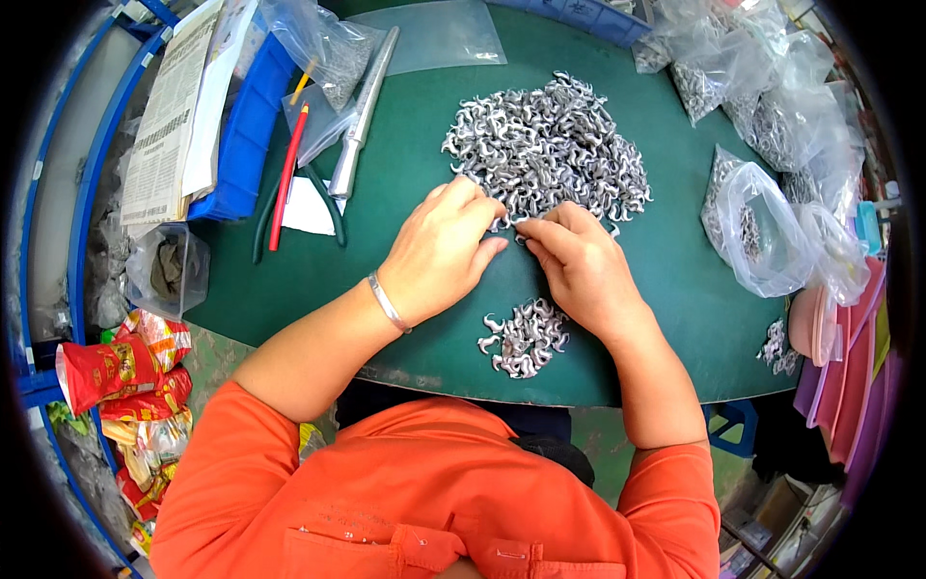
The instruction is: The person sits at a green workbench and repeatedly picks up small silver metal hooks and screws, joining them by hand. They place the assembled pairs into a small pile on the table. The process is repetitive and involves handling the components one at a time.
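Note:
A big heap of small, curved silver metal pieces (545,145) lies on the green tabletop in front of me. At its near left edge is my left hand (439,241), fingers bent against the pieces and thumb apart from the forefinger. My right hand (584,270) is closed at the heap's near edge, thumb and forefinger pinched at a curved metal piece (521,232) mostly covered by the fingertips. Between my forearms, close to the table's front edge, lies a smaller pile of the same pieces (526,340).
Green-handled pliers (338,222), a red pencil (289,179) and a silver pointed tool (362,121) lie left, beside a blue bin (246,145) with papers. Plastic bags of metal parts (762,116) crowd the right; an opened bag (762,232) stands nearer. Several small parts (776,347) lie by the right edge.

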{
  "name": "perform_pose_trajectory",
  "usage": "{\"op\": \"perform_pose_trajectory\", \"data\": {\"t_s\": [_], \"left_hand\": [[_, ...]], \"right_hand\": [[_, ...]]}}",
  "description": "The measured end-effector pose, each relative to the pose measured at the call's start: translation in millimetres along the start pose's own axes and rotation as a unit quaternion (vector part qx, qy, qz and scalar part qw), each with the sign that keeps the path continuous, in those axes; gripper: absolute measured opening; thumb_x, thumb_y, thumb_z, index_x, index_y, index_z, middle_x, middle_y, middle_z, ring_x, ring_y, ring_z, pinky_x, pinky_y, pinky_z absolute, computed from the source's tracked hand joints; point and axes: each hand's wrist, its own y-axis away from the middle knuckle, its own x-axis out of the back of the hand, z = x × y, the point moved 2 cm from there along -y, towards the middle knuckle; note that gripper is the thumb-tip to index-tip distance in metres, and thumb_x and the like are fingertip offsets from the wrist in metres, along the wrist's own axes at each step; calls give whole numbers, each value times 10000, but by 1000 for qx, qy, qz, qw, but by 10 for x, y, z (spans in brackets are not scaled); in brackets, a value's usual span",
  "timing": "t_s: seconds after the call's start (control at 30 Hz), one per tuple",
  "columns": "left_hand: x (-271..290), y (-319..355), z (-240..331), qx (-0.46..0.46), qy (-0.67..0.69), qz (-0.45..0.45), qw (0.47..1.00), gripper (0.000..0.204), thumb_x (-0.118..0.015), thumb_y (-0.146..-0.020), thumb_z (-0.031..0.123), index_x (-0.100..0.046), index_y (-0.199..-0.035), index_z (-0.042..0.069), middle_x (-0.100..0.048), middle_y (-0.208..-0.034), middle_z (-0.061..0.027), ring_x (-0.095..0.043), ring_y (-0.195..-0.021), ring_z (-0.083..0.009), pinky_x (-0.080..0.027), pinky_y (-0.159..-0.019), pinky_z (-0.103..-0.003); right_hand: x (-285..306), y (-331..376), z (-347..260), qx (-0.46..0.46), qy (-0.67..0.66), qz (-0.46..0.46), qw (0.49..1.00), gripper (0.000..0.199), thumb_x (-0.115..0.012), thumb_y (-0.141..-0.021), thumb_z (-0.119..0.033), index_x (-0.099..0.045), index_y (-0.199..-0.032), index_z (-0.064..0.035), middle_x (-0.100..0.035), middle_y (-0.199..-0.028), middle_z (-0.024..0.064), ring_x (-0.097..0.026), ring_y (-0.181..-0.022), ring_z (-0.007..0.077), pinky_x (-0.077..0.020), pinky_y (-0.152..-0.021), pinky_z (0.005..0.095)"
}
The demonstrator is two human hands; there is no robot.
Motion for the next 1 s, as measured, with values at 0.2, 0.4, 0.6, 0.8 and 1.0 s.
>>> {"op": "perform_pose_trajectory", "data": {"t_s": [0.2, 0.4, 0.6, 0.8, 1.0], "left_hand": [[-16, 40, -21, -12, -13, -15, 1000, 265, -753, -712, 18, -612, -936, 27, -579, -872, -124, -587, -839, -330, -488, -759, -398], [65, 57, -35, 47, 67, -7, 997, 224, -708, -752, -54, -641, -958, 6, -608, -887, -86, -641, -741, -192, -525, -656, -301], [52, 51, -33, 125, 287, 45, 949, 191, -662, -794, -112, -636, -961, -24, -605, -955, -68, -664, -859, -150, -566, -765, -271], [31, 103, 27, 122, 402, -9, 907, 230, -691, -806, -111, -608, -998, -17, -623, -976, -88, -671, -920, -183, -570, -823, -303], [50, 120, 65, 74, 384, -11, 921, 360, -707, -795, -113, -563, -1106, -2, -635, -986, -92, -661, -928, -163, -557, -805, -288]], "right_hand": [[17, 26, 8, 1, -3, -10, 1000, 125, -685, -772, -18, -631, -885, -19, -580, -881, 114, -603, -818, 320, -506, -720, 410], [121, 83, 1, -44, -52, -60, 996, 133, -684, -763, 14, -611, -871, -10, -565, -866, 143, -598, -815, 352, -499, -711, 416], [148, 71, 38, -57, -131, -74, 987, 182, -672, -793, 47, -624, -962, -1, -604, -894, 122, -643, -797, 259, -511, -689, 361], [95, 99, 148, -155, -532, -54, 830, 128, -606, -858, 131, -614, -956, 50, -652, -1009, 99, -662, -945, 167, -557, -853, 283], [108, 90, 167, -103, -515, -40, 850, 147, -624, -832, 143, -629, -936, 39, -646, -1008, 123, -662, -920, 171, -565, -820, 281]]}}
